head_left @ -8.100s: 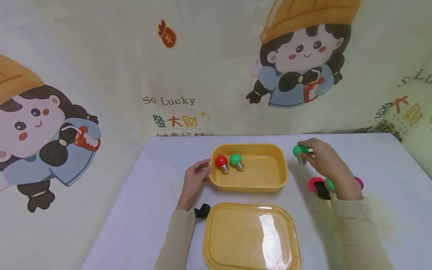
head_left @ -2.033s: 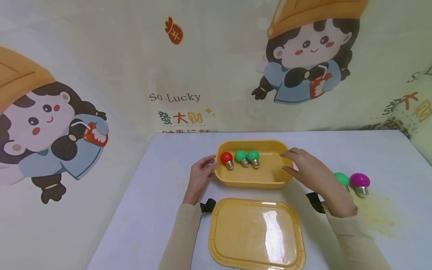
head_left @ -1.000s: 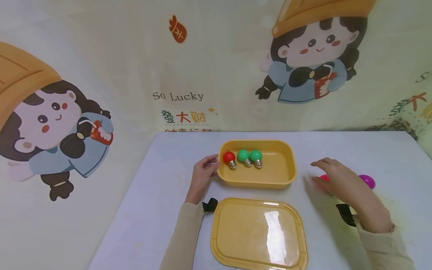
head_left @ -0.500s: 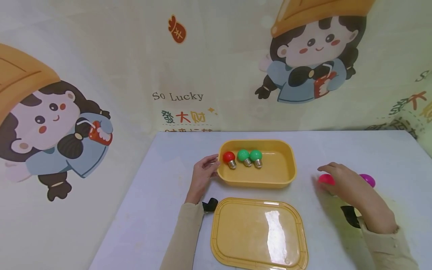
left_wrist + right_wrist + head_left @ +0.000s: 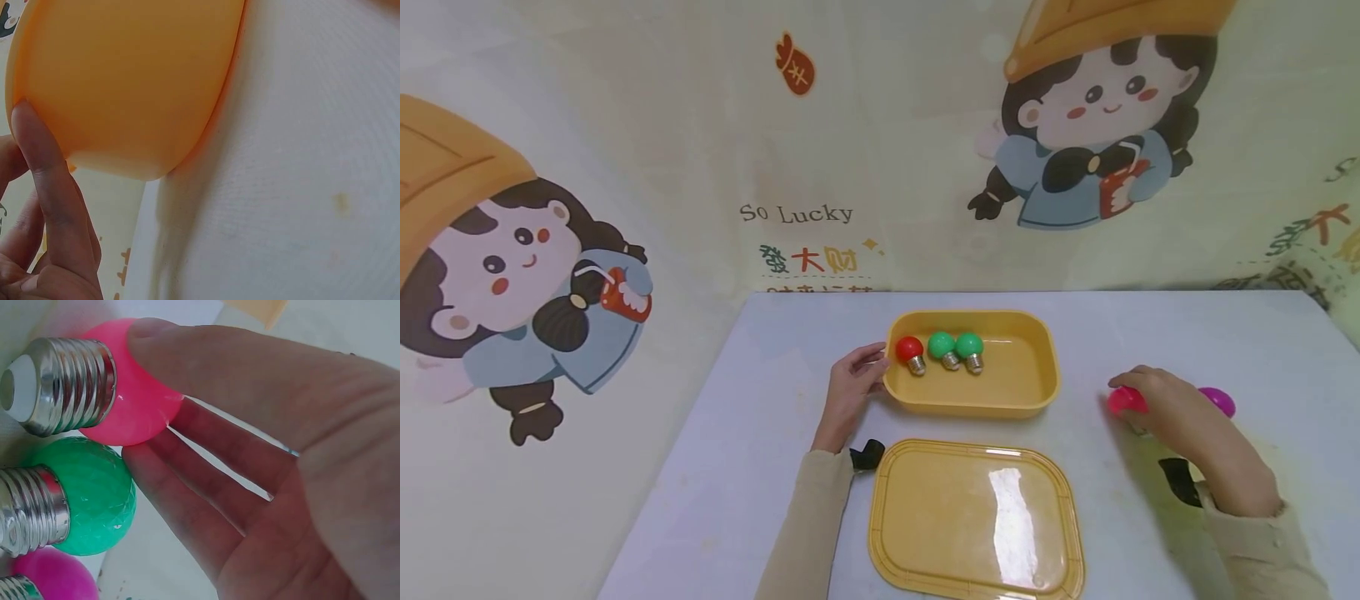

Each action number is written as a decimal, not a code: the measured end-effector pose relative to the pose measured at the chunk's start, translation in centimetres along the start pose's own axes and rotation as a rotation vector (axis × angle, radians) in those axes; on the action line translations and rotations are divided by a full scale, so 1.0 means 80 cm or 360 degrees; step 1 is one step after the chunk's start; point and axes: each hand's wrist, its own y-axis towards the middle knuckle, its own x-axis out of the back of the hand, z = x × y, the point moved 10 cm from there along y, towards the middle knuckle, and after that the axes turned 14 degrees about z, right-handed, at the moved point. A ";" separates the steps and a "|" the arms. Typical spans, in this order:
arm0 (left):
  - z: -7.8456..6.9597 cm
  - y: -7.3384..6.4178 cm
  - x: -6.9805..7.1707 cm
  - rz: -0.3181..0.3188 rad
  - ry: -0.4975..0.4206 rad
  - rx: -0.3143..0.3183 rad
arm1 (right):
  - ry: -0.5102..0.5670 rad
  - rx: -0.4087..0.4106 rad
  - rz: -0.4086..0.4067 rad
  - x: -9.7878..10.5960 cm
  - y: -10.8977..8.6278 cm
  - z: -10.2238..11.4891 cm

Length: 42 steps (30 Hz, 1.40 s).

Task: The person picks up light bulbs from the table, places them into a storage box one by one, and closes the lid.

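Note:
My right hand (image 5: 1180, 417) grips a pink light bulb (image 5: 134, 394) by its round globe, thumb on one side and fingers on the other. Beside it in the right wrist view lie a green faceted bulb (image 5: 90, 497), hidden by the hand in the head view, and a purple bulb (image 5: 1217, 402). My left hand (image 5: 852, 392) touches the left end of a yellow box (image 5: 1045, 367), fingertips at its wall (image 5: 144, 81) just under the rim. Inside the box lie a red bulb (image 5: 910, 352) and two green bulbs, one left (image 5: 942, 345) and one right (image 5: 970, 347).
A flat yellow lid (image 5: 940, 517) lies on the white table in front of the box, with a glossy reflection on it. A patterned backdrop (image 5: 910, 167) rises behind the table's far edge.
The right hand has put a green bulb into the box, moved back right, and closed its fingers on the pink bulb. The left hand stays at the box's left end.

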 end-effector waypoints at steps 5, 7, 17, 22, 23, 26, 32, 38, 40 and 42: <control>-0.003 -0.001 -0.002 -0.0009 0.0011 -0.0037 | 0.0025 0.0028 -0.0012 0.002 -0.001 -0.001; -0.003 -0.001 -0.002 -0.0010 0.0012 -0.0042 | 0.0030 0.0011 -0.0004 0.002 -0.001 -0.002; -0.003 -0.001 -0.002 -0.0015 0.0008 -0.0045 | 0.0048 -0.0071 -0.0017 0.018 0.001 0.001; -0.003 0.000 -0.002 -0.0015 0.0015 -0.0052 | 0.0069 -0.0021 -0.0071 0.030 0.001 0.013; -0.003 -0.001 -0.002 -0.0015 0.0019 -0.0050 | 0.0066 -0.0004 -0.0081 0.032 0.001 0.017; -0.003 -0.001 -0.002 -0.0022 0.0035 -0.0049 | 0.0056 0.0043 -0.0112 0.038 0.000 0.028; -0.001 -0.001 -0.003 -0.0016 0.0033 -0.0044 | 0.0044 0.0094 -0.0172 0.046 -0.002 0.043; -0.002 0.000 -0.002 -0.0027 0.0048 -0.0040 | 0.0064 0.0047 -0.0155 0.052 0.001 0.053; -0.002 -0.001 -0.001 -0.0032 0.0050 -0.0035 | 0.0070 0.0052 -0.0156 0.054 0.001 0.057; -0.002 -0.001 0.000 -0.0032 0.0048 -0.0035 | 0.0074 0.0067 -0.0161 0.056 0.002 0.062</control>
